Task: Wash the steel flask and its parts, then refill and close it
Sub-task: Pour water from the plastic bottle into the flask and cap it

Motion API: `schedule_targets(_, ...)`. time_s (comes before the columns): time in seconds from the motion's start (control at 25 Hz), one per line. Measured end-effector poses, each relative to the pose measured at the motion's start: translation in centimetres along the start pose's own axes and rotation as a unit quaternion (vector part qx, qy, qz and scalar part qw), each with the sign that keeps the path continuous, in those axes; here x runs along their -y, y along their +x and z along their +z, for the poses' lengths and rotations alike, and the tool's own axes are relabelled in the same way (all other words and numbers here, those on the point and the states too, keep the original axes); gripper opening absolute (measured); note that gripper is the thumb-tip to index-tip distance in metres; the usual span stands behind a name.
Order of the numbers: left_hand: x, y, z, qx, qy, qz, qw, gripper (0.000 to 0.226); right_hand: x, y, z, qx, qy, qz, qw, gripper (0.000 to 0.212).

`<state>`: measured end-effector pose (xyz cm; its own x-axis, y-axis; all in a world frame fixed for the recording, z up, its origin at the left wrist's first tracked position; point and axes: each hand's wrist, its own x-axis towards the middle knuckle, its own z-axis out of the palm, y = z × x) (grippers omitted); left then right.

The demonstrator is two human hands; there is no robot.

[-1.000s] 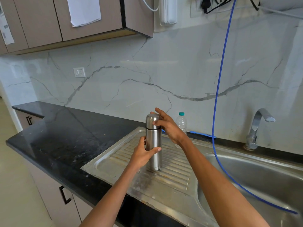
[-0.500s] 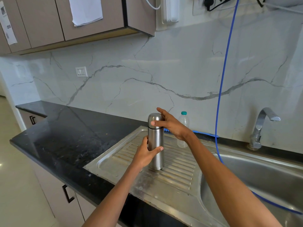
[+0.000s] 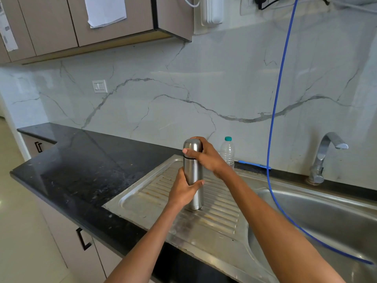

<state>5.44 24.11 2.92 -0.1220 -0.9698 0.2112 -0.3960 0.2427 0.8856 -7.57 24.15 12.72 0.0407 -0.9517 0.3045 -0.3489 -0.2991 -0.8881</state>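
Standing upright on the sink's drainboard [image 3: 155, 198], the steel flask [image 3: 193, 180] is steadied by the left hand [image 3: 183, 192] (grip closed round its body) while the right hand [image 3: 206, 157] clasps the cap [image 3: 191, 147], presumably to unscrew it.

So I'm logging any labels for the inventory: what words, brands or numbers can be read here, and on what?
None can be read.
Paper sheet on the cabinet: blank from here.
Paper strip at far left: dark print, too blurred.
Steel flask: no marking visible.
Plastic bottle: no label visible.
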Motion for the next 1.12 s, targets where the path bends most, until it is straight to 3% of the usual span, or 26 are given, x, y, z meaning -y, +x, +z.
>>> schedule_targets(0.08,-0.3,-0.1,0.0,0.009,-0.001,-0.001,1.0,0.064,-0.1,-0.7,1.6,-0.085,-0.087,-0.003,0.993,0.065)
schedule_targets(0.16,-0.4,-0.1,-0.4,0.033,0.004,-0.005,0.999,0.064,-0.5,-0.9,2.2,-0.116,-0.134,-0.029,0.984,0.068)
schedule_targets(0.28,-0.7,0.6,-1.3,0.076,0.015,-0.013,0.997,0.067,-0.2,-0.1,0.1,-0.006,0.01,-0.001,1.0,0.067)
schedule_targets(0.36,-0.6,1.1,-1.7,0.108,0.011,-0.017,0.994,0.076,-0.3,0.3,-0.8,0.058,0.045,0.02,0.997,0.065)
schedule_targets(0.56,0.0,1.1,-0.7,0.062,0.007,-0.019,0.998,0.062,-1.3,0.9,0.7,-0.04,0.04,0.008,0.998,0.05)
schedule_targets(0.72,0.1,0.6,0.1,0.024,0.029,-0.018,0.999,0.061,-1.3,0.5,2.3,-0.13,-0.065,0.015,0.989,0.073)
schedule_targets(0.8,-0.3,0.3,-0.1,0.033,0.031,-0.017,0.999,0.065,-0.9,0.1,2.2,-0.114,-0.089,0.022,0.989,0.08)
schedule_targets(0.92,-0.8,-0.2,-0.9,0.069,-0.006,-0.024,0.997,0.076,-1.0,-1.5,0.2,-0.028,0.0,0.028,0.999,0.084)
schedule_targets(1.0,-0.8,-0.6,-0.9,0.064,-0.028,-0.026,0.997,0.086,-3.3,-3.1,-1.7,-0.061,0.006,0.038,0.997,0.068)
schedule_targets(1.12,-0.2,-1.3,0.3,0.027,0.026,-0.031,0.999,0.086,-8.1,-5.5,-4.0,-0.087,-0.134,0.064,0.985,0.038)
